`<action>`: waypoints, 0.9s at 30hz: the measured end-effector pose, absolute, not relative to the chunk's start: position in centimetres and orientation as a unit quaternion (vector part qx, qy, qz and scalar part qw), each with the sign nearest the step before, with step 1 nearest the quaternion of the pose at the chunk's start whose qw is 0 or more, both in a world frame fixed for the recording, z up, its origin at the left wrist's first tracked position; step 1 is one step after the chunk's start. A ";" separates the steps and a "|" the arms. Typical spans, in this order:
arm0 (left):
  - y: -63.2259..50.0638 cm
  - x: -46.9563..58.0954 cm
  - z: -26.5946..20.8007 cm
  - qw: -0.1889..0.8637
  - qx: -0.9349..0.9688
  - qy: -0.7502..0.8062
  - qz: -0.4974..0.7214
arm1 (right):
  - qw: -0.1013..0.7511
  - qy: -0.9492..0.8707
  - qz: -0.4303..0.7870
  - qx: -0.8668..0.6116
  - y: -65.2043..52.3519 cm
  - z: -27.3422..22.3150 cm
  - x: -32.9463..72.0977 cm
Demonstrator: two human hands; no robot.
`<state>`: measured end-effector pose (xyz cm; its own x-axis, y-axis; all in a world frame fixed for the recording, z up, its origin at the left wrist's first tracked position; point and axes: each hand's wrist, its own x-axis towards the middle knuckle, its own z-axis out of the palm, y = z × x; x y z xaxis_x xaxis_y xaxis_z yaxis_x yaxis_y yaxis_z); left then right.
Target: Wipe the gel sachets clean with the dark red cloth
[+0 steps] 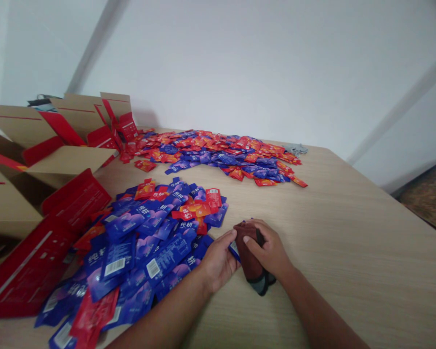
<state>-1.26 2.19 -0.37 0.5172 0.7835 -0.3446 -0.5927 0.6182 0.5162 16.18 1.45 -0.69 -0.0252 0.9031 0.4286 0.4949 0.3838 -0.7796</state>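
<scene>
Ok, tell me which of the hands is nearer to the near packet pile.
Left. The left hand is close beside the right edge of the near packet pile; the right hand is farther off to the right, gripping the brown sock.

A dark brown fabric sock [250, 259] hides part of a flat blue packet [234, 248], the left edge crops an open tan cardboard box [7, 196], and a blurred grey crumpled heap [296, 149] is perhaps cloth.
</scene>
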 end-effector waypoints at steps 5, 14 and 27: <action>2.3 -1.2 -0.5 0.856 0.167 0.278 0.403 | 0.477 -0.651 0.209 -0.552 1.7 -0.6 16.2; 2.5 -1.2 -1.2 0.867 0.156 0.253 0.399 | 0.480 -0.587 0.203 -0.619 2.1 -0.7 16.9; 2.2 -1.3 -0.6 0.857 0.169 0.268 0.405 | 0.484 -0.658 0.208 -0.538 1.6 -0.3 16.4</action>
<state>-1.32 2.21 -0.64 0.5276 0.7859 -0.3224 -0.6041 0.6140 0.5080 16.38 1.58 -0.34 0.0472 0.9093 0.4135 0.5069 0.3349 -0.7943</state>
